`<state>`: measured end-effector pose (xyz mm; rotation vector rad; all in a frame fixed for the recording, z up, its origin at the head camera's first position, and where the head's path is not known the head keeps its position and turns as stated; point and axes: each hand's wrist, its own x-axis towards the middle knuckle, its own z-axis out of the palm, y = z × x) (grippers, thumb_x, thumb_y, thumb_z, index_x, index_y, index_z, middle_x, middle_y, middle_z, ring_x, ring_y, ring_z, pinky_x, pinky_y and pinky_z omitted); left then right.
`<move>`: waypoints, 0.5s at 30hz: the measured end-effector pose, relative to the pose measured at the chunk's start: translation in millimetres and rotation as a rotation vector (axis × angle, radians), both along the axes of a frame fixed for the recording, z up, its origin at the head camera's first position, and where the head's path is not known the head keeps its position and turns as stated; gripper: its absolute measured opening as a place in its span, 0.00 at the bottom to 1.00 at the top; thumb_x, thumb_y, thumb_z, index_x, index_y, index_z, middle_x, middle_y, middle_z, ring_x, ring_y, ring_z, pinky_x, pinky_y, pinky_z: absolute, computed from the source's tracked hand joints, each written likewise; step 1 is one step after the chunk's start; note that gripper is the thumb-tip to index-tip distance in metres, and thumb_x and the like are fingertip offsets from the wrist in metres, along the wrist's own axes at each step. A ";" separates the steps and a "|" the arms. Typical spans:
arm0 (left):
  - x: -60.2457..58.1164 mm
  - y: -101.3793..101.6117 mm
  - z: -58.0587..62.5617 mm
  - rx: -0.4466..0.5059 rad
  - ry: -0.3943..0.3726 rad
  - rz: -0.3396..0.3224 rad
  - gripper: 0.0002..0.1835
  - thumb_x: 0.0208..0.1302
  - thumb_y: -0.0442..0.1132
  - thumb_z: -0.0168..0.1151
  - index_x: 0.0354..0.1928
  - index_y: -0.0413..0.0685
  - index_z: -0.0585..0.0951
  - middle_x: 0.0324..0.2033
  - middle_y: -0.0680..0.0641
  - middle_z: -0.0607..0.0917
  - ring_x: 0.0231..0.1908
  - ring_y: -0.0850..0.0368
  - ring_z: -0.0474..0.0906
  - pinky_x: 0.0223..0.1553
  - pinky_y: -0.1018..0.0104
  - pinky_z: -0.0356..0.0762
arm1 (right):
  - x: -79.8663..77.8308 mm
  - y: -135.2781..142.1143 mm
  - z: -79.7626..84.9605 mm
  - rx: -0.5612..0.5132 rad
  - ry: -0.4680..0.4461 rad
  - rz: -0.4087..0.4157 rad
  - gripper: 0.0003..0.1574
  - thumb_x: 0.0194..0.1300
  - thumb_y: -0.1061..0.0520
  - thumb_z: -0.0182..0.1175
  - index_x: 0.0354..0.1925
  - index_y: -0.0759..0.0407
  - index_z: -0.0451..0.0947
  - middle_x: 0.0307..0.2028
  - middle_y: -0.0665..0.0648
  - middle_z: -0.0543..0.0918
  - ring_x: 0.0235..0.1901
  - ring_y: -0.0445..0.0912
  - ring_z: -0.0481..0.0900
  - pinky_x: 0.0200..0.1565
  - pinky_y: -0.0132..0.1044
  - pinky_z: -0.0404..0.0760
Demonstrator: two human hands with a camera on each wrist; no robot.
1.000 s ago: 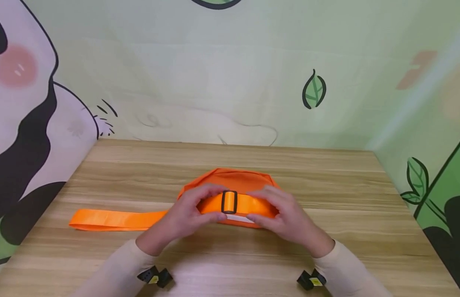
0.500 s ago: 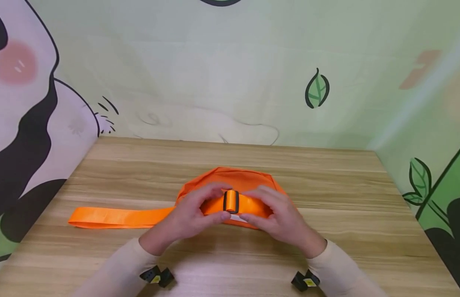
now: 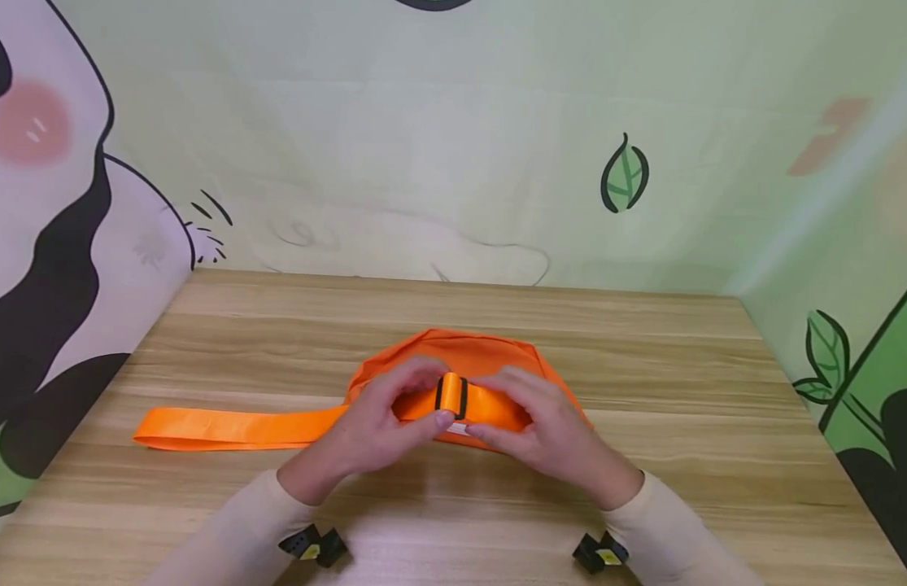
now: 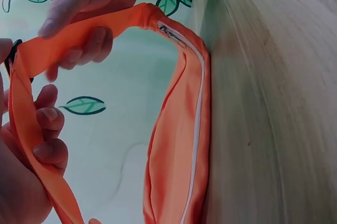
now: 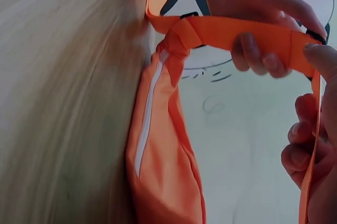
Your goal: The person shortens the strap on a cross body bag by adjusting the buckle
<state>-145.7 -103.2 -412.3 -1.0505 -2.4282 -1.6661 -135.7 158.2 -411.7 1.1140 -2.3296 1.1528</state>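
Pale sleeves (image 3: 229,525) nearest. Left hand (image 3: 376,423) clamped on orange strap (image 3: 490,407), right by black buckle (image 3: 464,399); right hand (image 3: 548,419) pinches same strap, buckle's other side. Looped tail (image 3: 226,429) lies leftward on wooden table (image 3: 658,358). Just behind the hands, orange bag (image 3: 482,352) rests on table, white zip (image 4: 197,124). Beyond: wall (image 3: 394,146), painted leaf (image 3: 625,175).
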 end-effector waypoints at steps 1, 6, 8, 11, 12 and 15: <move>-0.1 -1.1 -0.4 0.014 0.004 0.009 0.20 0.69 0.35 0.71 0.61 0.48 0.79 0.46 0.47 0.90 0.43 0.58 0.84 0.49 0.66 0.85 | 0.4 1.9 0.0 0.006 -0.008 -0.015 0.28 0.62 0.56 0.80 0.59 0.57 0.84 0.48 0.53 0.89 0.43 0.43 0.82 0.42 0.33 0.84; -2.3 -7.1 -3.0 0.090 0.040 0.027 0.21 0.69 0.33 0.70 0.62 0.43 0.77 0.47 0.42 0.89 0.45 0.56 0.84 0.49 0.66 0.86 | -0.3 10.6 -1.6 0.007 -0.008 -0.043 0.32 0.56 0.62 0.82 0.58 0.59 0.84 0.48 0.54 0.89 0.43 0.44 0.83 0.46 0.36 0.87; -2.6 -8.1 -3.9 0.111 0.046 0.024 0.21 0.70 0.33 0.70 0.62 0.42 0.77 0.47 0.40 0.89 0.45 0.57 0.84 0.50 0.67 0.85 | -1.3 11.5 -2.6 -0.005 0.011 -0.026 0.32 0.56 0.64 0.82 0.58 0.60 0.83 0.46 0.55 0.88 0.42 0.44 0.82 0.44 0.35 0.86; -2.7 -7.6 -5.6 0.132 0.046 0.003 0.21 0.72 0.34 0.69 0.62 0.41 0.76 0.47 0.40 0.88 0.45 0.57 0.83 0.51 0.67 0.85 | -2.9 10.6 -4.1 -0.024 0.043 -0.001 0.30 0.59 0.61 0.80 0.59 0.60 0.83 0.45 0.54 0.88 0.40 0.43 0.81 0.41 0.33 0.84; -2.7 -7.2 -6.0 0.138 0.047 -0.002 0.21 0.72 0.34 0.69 0.63 0.40 0.76 0.47 0.39 0.87 0.45 0.57 0.83 0.51 0.67 0.85 | -3.2 9.8 -4.5 -0.032 0.052 0.005 0.27 0.64 0.57 0.79 0.58 0.60 0.83 0.45 0.54 0.87 0.40 0.43 0.81 0.40 0.33 0.83; -3.3 -6.2 -6.8 0.141 0.033 -0.024 0.21 0.73 0.35 0.68 0.64 0.41 0.74 0.48 0.40 0.87 0.46 0.56 0.83 0.52 0.66 0.85 | -3.7 7.6 -4.6 -0.045 0.060 0.011 0.25 0.67 0.54 0.78 0.58 0.60 0.83 0.44 0.54 0.87 0.40 0.42 0.80 0.40 0.32 0.82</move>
